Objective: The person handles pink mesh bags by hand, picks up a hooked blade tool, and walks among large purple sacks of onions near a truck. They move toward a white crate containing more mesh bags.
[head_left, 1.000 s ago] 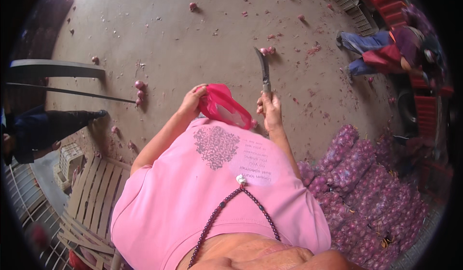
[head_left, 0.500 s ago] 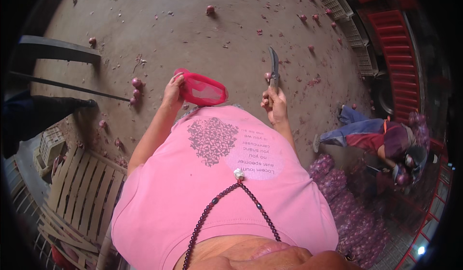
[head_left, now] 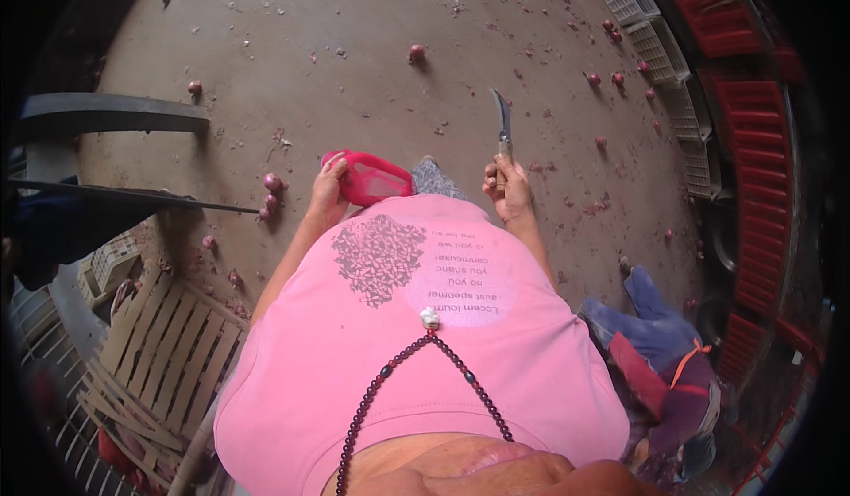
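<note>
My left hand (head_left: 329,190) is closed round one end of a bright pink frame-like thing (head_left: 379,177) with a paler, see-through middle; its exact kind I cannot make out. It hangs in front of my pink shirt (head_left: 478,257). My right hand (head_left: 511,197) grips a knife (head_left: 504,131) by its brownish handle. The knife's dark, curved blade points away from me, over the floor, touching nothing. Between the hands, a grey patterned piece of clothing (head_left: 436,180) shows below the shirt.
Red onions (head_left: 272,182) and dry skins lie scattered over the floor (head_left: 354,80). Pale crates (head_left: 655,49) line the right, beside red slatted panels (head_left: 753,133). A person in blue trousers (head_left: 664,328) bends at lower right. At left are a grey curved bar (head_left: 115,113) and a slatted wooden seat (head_left: 177,341).
My view has shifted, so the floor things sit lower and further right. Both hands keep their hold. The person at right appears lower, and the onion pile there has left the view.
</note>
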The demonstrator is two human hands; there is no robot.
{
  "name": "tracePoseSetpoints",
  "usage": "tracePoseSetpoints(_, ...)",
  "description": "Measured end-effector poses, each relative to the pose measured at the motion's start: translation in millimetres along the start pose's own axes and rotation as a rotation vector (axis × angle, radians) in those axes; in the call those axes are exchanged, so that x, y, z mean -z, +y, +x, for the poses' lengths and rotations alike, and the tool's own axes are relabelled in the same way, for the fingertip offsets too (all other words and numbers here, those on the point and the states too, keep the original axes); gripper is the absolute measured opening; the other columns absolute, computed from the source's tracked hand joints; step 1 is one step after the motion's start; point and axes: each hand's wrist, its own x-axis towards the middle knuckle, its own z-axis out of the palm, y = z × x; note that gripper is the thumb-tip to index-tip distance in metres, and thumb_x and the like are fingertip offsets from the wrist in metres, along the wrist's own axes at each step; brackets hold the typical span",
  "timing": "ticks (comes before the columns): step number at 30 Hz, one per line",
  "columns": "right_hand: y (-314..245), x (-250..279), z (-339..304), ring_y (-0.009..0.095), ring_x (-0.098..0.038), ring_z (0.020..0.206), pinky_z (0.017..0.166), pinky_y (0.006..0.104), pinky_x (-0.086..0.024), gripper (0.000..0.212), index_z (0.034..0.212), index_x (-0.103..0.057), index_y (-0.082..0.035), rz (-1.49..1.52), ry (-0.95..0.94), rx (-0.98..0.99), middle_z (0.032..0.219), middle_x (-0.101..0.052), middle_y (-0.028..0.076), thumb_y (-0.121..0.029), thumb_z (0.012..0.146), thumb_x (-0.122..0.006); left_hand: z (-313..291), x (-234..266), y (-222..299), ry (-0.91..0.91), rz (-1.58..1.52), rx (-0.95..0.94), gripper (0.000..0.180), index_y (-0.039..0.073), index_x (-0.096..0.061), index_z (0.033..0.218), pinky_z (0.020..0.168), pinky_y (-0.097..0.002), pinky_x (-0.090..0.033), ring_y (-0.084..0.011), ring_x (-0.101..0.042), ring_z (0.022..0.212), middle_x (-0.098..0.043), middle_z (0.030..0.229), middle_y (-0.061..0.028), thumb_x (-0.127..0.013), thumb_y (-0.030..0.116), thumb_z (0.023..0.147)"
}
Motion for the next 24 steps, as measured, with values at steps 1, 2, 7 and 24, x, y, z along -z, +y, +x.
tracePoseSetpoints(1, -12, -8, 19, 0.008, -0.052, 0.050, 0.043, 0.0234, -0.046, 0.019, 0.091, -0.046, -0.007, -0.020, -0.005, -0.002, 0.068, -0.056, 0.004, -0.021, 0.088, -0.058, 14, -8, 9, -0.002, -0.003, -0.016, 0.025, 0.007, -0.050, 0.116, 0.081, -0.0335, -0.051, -0.0151, -0.060, 0.088, -0.061, 0.102, -0.0062, -0.050, 0.012, 0.091)
tracePoseSetpoints(2, -22, -15, 37, 0.008, -0.052, 0.050, 0.043, 0.0232, -0.046, 0.019, 0.090, -0.046, -0.007, -0.043, -0.006, -0.008, 0.068, -0.056, 0.004, -0.021, 0.088, -0.058, 16, -29, 25, 0.034, 0.000, -0.044, 0.024, 0.007, -0.051, 0.115, 0.074, -0.0305, -0.050, -0.0133, -0.058, 0.081, -0.060, 0.094, -0.0045, -0.050, 0.011, 0.091)
tracePoseSetpoints(7, -71, -52, 128, 0.007, -0.052, 0.050, 0.042, 0.0222, -0.046, 0.020, 0.090, -0.046, -0.007, -0.174, -0.071, -0.011, 0.069, -0.055, 0.002, -0.020, 0.087, -0.060, 53, -75, 71, 0.116, -0.061, -0.164, 0.026, 0.006, -0.050, 0.115, 0.058, -0.0241, -0.048, -0.0100, -0.054, 0.066, -0.058, 0.079, -0.0017, -0.053, 0.009, 0.089)
tracePoseSetpoints(24, -170, -314, 421, 0.025, -0.059, 0.067, 0.056, 0.0364, -0.049, 0.017, 0.102, -0.049, -0.009, -2.064, 0.045, 1.041, 0.078, -0.050, 0.008, -0.012, 0.085, -0.051, 303, -102, 304, 0.270, -0.164, -0.275, 0.026, 0.006, -0.050, 0.115, 0.059, -0.0233, -0.047, -0.0092, -0.052, 0.062, -0.056, 0.076, -0.0011, -0.053, 0.007, 0.089)
